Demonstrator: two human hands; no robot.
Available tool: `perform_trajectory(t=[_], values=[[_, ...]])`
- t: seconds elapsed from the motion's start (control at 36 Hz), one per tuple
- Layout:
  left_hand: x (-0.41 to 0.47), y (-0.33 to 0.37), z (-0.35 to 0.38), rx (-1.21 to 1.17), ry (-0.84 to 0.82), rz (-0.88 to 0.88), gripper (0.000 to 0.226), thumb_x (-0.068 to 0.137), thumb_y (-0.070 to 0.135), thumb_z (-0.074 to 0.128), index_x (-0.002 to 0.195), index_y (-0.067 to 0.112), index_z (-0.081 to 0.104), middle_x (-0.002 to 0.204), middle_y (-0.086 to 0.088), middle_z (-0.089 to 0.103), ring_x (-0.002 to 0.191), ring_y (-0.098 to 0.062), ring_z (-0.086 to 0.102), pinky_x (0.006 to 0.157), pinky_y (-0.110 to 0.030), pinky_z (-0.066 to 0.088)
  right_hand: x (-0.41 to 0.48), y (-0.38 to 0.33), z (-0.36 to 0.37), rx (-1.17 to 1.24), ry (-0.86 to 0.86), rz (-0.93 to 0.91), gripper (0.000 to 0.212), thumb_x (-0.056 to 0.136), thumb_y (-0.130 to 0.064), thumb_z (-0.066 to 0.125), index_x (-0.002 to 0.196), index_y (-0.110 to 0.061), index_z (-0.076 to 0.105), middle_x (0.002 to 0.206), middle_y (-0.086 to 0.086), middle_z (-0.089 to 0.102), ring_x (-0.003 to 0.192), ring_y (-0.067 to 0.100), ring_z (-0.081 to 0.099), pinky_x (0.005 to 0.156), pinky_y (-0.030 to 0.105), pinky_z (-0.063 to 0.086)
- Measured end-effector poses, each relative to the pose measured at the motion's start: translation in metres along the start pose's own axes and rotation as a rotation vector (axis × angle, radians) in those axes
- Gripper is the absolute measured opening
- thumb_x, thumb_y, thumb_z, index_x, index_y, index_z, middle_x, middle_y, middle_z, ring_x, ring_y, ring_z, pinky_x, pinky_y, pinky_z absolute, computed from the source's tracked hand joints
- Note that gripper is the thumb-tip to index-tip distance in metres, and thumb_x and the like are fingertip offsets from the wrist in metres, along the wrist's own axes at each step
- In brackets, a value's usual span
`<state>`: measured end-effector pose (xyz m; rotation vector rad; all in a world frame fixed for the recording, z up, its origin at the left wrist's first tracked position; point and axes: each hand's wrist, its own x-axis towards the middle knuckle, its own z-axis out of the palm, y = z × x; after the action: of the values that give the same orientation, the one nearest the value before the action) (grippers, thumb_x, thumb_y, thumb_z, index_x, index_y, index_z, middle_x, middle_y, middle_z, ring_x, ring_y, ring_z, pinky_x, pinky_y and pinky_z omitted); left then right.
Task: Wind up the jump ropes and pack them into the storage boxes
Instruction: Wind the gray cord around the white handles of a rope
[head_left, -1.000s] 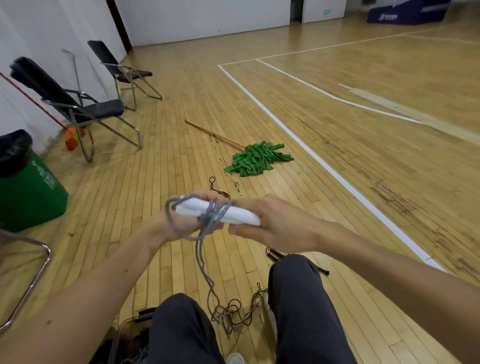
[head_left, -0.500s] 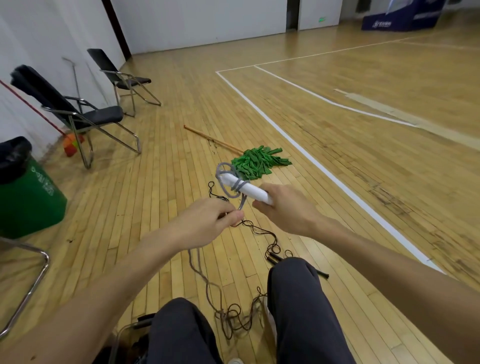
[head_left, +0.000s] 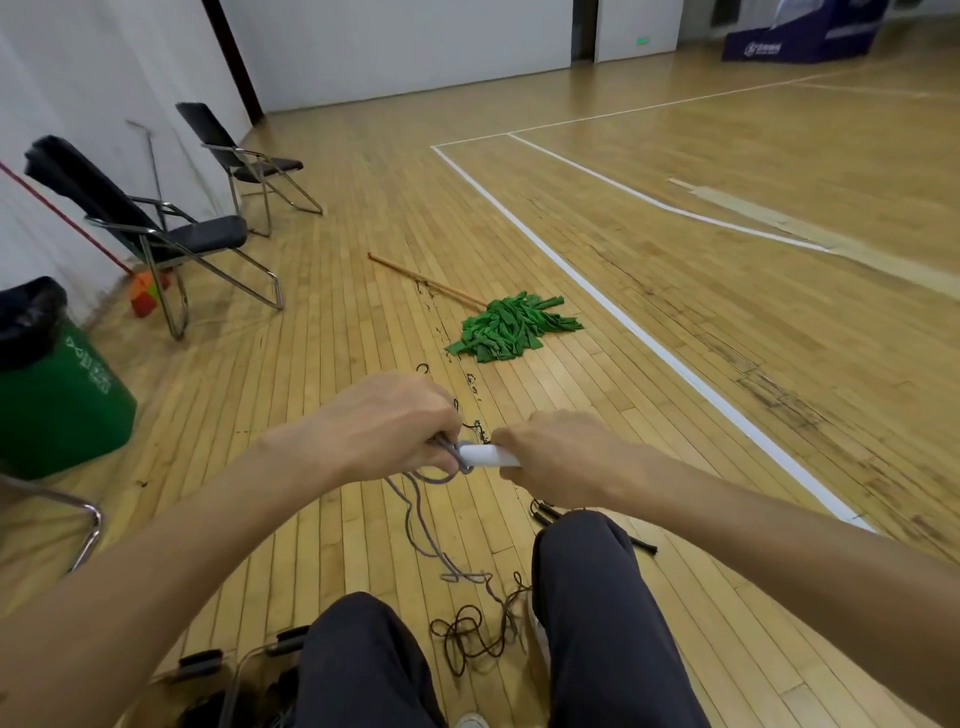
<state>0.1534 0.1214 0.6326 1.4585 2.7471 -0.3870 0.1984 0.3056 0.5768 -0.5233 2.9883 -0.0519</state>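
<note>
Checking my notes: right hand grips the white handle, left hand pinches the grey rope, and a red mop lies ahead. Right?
Not quite: the mop is green, as the head view shows. The right hand does grip the white handle, the left hand the grey rope.

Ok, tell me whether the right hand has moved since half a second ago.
Yes. The right hand, gripping the white rope handle, has come down and back from the green mop head, now beside the left hand that pinches the grey rope.

Grips a white handle (head_left: 485, 456) in the right hand (head_left: 553, 460). Pinches grey rope (head_left: 422, 512) with the left hand (head_left: 387, 423). Holds both close together, out front.
</note>
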Motion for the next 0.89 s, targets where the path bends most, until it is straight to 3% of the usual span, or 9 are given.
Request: perform_trajectory(t=[0.11,0.31,0.44,0.58,0.67,0.72,0.78,0.83,0.89], values=[[0.003,-0.003,-0.007,-0.061,0.031,-0.018,0.041,0.078,0.063,0.069,0.090,0.024,0.069,0.082,0.012,0.061,0.073,-0.006,0.047,0.067,-0.022,0.042,-0.007,-0.001,-0.004,-0.043,-0.002,-0.066,0.022,0.106,-0.031,0.047,0.124,-0.020,0.054,0.076,-0.005,0.048,0.060,0.012,0.043,0.053,0.026,0.036],[0.000,-0.007,-0.019,-0.644,-0.060,-0.066,0.048,0.049,0.049,0.095,0.070,0.017,0.066,0.061,0.007,0.060,0.057,-0.003,0.050,0.057,-0.026,0.041,-0.026,-0.001,-0.015,-0.057,0.014,-0.275,0.018,0.106,-0.032,0.045,0.119,-0.021,0.050,0.070,-0.009,0.041,0.057,0.012,0.042,0.052,0.027,0.032],[0.004,-0.010,-0.016,-1.040,-0.207,0.077,0.048,0.052,0.043,0.092,0.072,0.016,0.057,0.062,-0.001,0.063,0.057,-0.014,0.054,0.055,-0.029,0.040,-0.035,0.001,-0.019,0.008,0.155,-0.408,0.016,0.104,-0.030,0.051,0.114,-0.017,0.053,0.075,-0.002,0.053,0.056,0.020,0.045,0.047,0.027,0.029],[0.009,-0.004,0.003,-1.427,-0.223,0.165,0.057,0.054,0.053,0.091,0.071,0.020,0.048,0.058,0.002,0.053,0.049,-0.011,0.046,0.046,-0.020,0.034,-0.039,0.004,-0.019,0.159,0.285,-0.433,0.015,0.099,-0.026,0.061,0.112,-0.017,0.061,0.067,-0.010,0.046,0.045,0.006,0.033,0.045,0.021,0.025],[0.020,-0.002,0.016,-1.583,-0.165,0.030,0.046,0.057,0.059,0.087,0.066,0.025,0.057,0.062,0.009,0.057,0.052,-0.008,0.053,0.047,-0.015,0.043,-0.038,0.004,-0.021,0.307,0.304,-0.387,0.018,0.102,-0.028,0.058,0.117,-0.018,0.062,0.063,-0.017,0.042,0.044,0.000,0.040,0.047,0.012,0.031],[0.027,-0.002,0.032,-1.744,-0.099,-0.005,0.029,0.076,0.058,0.077,0.066,0.032,0.067,0.067,0.010,0.063,0.056,-0.004,0.058,0.051,-0.014,0.047,-0.035,0.007,-0.021,0.388,0.326,-0.345,0.020,0.103,-0.027,0.058,0.119,-0.018,0.062,0.062,-0.019,0.048,0.049,0.001,0.050,0.049,0.011,0.037],[0.026,0.004,0.039,-2.045,0.002,-0.064,0.036,0.102,0.038,0.050,0.080,0.027,0.076,0.070,0.005,0.065,0.053,-0.003,0.055,0.050,-0.012,0.039,-0.032,0.011,-0.020,0.445,0.353,-0.302,0.019,0.103,-0.028,0.057,0.120,-0.021,0.061,0.066,-0.014,0.058,0.051,0.007,0.055,0.050,0.016,0.041],[0.025,0.014,0.042,-2.166,0.065,-0.140,0.037,0.099,0.029,0.049,0.079,0.031,0.079,0.058,0.002,0.054,0.042,-0.003,0.040,0.046,-0.015,0.020,-0.030,0.015,-0.016,0.475,0.382,-0.258,0.018,0.103,-0.029,0.057,0.119,-0.022,0.062,0.069,-0.011,0.063,0.056,0.012,0.058,0.050,0.019,0.043],[0.023,0.027,0.037,-2.108,0.136,-0.269,0.032,0.096,0.027,0.047,0.084,0.028,0.077,0.052,0.004,0.042,0.041,-0.002,0.030,0.042,-0.017,0.014,-0.027,0.017,-0.012,0.483,0.393,-0.208,0.019,0.102,-0.030,0.058,0.117,-0.019,0.063,0.071,-0.008,0.064,0.057,0.014,0.058,0.052,0.026,0.045]])
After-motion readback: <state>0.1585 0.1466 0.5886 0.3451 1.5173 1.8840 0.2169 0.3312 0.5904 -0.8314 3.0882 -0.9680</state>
